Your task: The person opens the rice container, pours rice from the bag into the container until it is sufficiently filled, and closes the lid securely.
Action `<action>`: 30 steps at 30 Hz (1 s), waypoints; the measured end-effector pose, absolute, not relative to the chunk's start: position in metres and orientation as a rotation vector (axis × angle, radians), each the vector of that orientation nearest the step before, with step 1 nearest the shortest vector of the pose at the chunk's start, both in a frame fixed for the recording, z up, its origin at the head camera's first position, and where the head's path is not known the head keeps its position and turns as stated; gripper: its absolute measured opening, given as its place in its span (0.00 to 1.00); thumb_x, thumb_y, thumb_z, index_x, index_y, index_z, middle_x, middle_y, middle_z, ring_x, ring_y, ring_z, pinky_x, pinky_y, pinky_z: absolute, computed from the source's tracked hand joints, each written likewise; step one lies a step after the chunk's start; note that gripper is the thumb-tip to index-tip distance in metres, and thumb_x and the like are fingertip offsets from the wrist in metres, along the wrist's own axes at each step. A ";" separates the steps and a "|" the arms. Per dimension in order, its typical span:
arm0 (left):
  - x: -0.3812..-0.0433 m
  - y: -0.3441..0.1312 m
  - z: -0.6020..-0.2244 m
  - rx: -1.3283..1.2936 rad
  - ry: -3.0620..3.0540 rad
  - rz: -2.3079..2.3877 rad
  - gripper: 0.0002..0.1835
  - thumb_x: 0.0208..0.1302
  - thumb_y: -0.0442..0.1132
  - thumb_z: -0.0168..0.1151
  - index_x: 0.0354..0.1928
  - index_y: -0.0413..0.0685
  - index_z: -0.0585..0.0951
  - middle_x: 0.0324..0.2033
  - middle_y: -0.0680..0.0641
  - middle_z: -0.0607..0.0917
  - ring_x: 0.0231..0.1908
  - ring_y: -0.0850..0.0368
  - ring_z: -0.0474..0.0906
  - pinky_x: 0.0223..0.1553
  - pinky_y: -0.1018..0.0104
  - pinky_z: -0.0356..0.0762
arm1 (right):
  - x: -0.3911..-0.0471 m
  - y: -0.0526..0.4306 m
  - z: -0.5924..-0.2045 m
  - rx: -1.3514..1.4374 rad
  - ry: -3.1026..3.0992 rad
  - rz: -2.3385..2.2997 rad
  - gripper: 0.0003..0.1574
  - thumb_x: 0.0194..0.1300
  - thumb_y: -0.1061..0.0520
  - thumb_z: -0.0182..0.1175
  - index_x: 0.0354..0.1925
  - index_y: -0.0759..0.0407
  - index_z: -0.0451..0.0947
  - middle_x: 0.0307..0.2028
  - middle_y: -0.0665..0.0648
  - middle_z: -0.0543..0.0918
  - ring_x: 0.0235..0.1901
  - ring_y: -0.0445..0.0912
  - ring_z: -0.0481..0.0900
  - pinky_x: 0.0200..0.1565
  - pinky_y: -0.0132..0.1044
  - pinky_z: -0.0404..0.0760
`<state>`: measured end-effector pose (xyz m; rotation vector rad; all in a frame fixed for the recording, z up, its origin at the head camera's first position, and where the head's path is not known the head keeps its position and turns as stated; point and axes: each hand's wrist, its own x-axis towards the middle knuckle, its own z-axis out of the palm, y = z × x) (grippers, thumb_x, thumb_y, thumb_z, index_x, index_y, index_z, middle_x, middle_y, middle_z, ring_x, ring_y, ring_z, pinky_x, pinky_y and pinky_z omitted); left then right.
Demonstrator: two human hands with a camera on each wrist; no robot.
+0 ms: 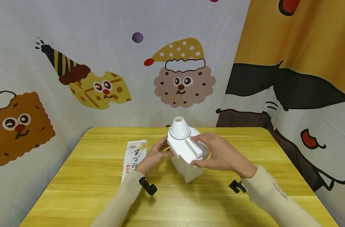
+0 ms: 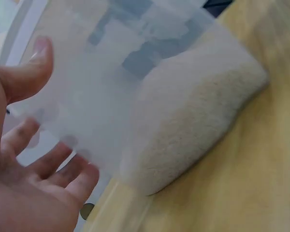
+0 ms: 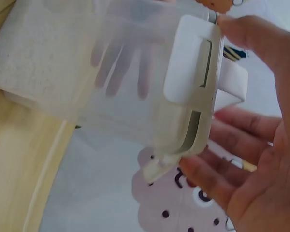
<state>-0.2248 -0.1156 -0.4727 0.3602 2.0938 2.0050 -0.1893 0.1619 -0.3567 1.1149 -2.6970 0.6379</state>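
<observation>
A translucent plastic storage container [image 1: 186,171] leans at a tilt on the table in the head view. Its white lid [image 1: 184,148] carries a cone-shaped spout [image 1: 180,128]. Through the wall, pale rice-like grains [image 2: 198,121] lie heaped at the lower end. My left hand [image 1: 155,156] holds the container's side near the lid; thumb and fingers lie against different faces in the left wrist view. With thumb and fingers spread across the lid, my right hand [image 1: 219,152] grips its edges. The right wrist view shows the left fingers blurred through the translucent wall.
On the wooden table [image 1: 84,176], a white printed packet [image 1: 136,151] lies left of the container, partly hidden by my left arm. A cloth with cartoon figures [image 1: 113,47] hangs behind the table's far edge.
</observation>
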 end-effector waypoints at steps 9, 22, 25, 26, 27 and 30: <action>-0.239 -0.123 -0.474 0.431 1.930 1.938 0.44 0.70 0.35 0.65 0.82 0.60 0.54 0.80 0.49 0.59 0.80 0.48 0.52 0.79 0.49 0.59 | -0.172 0.142 -0.360 1.023 -2.571 0.422 0.46 0.51 0.32 0.76 0.59 0.56 0.78 0.45 0.58 0.87 0.37 0.45 0.82 0.33 0.36 0.82; -0.203 -0.122 -0.467 0.573 2.008 1.977 0.53 0.63 0.34 0.73 0.82 0.58 0.50 0.80 0.43 0.58 0.78 0.39 0.56 0.76 0.43 0.63 | -0.201 0.167 -0.351 1.447 -2.610 0.714 0.41 0.58 0.48 0.77 0.66 0.53 0.74 0.72 0.53 0.72 0.72 0.54 0.70 0.68 0.57 0.76; -0.193 -0.117 -0.469 0.616 2.039 1.988 0.59 0.58 0.35 0.77 0.83 0.61 0.47 0.81 0.47 0.54 0.79 0.42 0.52 0.77 0.44 0.63 | -0.207 0.170 -0.351 1.513 -2.617 0.751 0.41 0.59 0.49 0.77 0.68 0.49 0.74 0.74 0.51 0.69 0.75 0.54 0.66 0.70 0.59 0.73; -0.190 -0.114 -0.470 0.630 2.062 1.984 0.62 0.57 0.36 0.79 0.83 0.63 0.46 0.81 0.48 0.54 0.80 0.43 0.52 0.77 0.45 0.63 | -0.208 0.171 -0.351 1.524 -2.616 0.760 0.41 0.59 0.49 0.77 0.68 0.48 0.73 0.74 0.50 0.70 0.74 0.54 0.66 0.71 0.59 0.72; -0.187 -0.112 -0.470 0.640 2.090 1.978 0.63 0.55 0.37 0.80 0.83 0.64 0.45 0.81 0.50 0.53 0.80 0.44 0.51 0.76 0.45 0.63 | -0.210 0.172 -0.351 1.531 -2.617 0.768 0.42 0.59 0.49 0.77 0.68 0.48 0.73 0.74 0.50 0.71 0.74 0.53 0.67 0.71 0.60 0.72; -0.181 -0.103 -0.471 0.654 2.180 1.962 0.67 0.52 0.37 0.82 0.82 0.68 0.42 0.81 0.52 0.53 0.80 0.47 0.51 0.76 0.46 0.65 | -0.212 0.173 -0.352 1.536 -2.618 0.790 0.42 0.58 0.47 0.78 0.68 0.47 0.74 0.72 0.49 0.73 0.73 0.52 0.69 0.70 0.59 0.73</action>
